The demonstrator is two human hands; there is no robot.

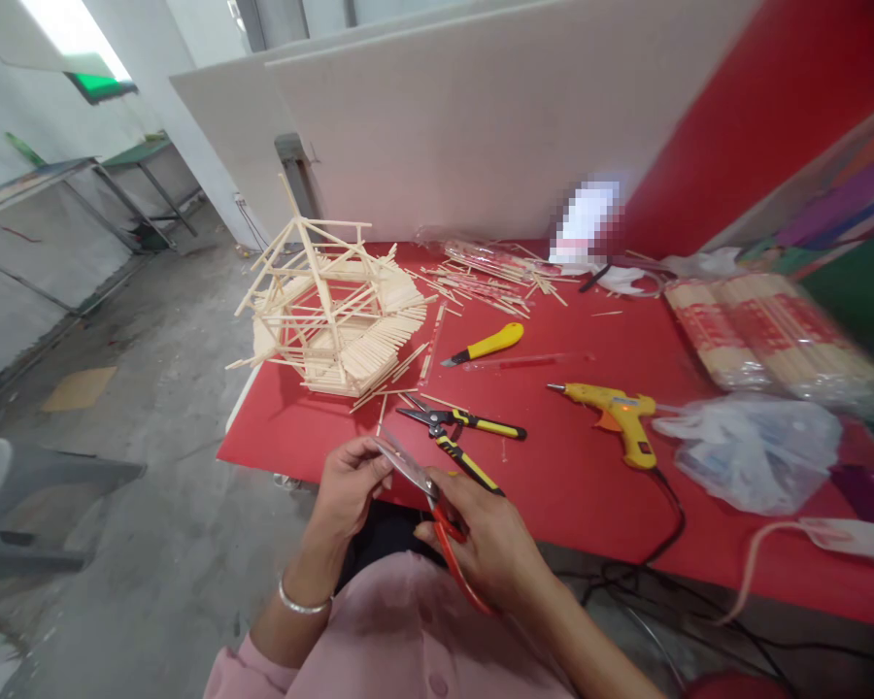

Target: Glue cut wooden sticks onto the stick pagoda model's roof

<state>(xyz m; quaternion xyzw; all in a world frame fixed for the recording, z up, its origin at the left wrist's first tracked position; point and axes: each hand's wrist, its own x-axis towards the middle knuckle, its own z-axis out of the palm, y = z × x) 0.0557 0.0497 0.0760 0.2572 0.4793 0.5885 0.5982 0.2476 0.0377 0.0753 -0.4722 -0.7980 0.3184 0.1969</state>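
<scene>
My right hand [485, 539] grips red-handled scissors [448, 544] near the table's front edge, their blades pointing up and left. The blade tips reach my left hand [351, 482], whose thumb and fingers are pinched together beside them. What that pinch holds is too small to make out. Just beyond lie black and yellow pliers [473, 422] with their handles spread. A model of thin wooden sticks [335, 320] stands at the table's left, with an open frame on a wide slatted base.
On the red table [554, 485] lie a yellow knife [496, 340], loose sticks [481, 282], a yellow glue gun [619, 413] with a trailing cord, a clear plastic bag [761, 451] and packed stick bundles [764, 330]. A white panel [444, 146] rises behind.
</scene>
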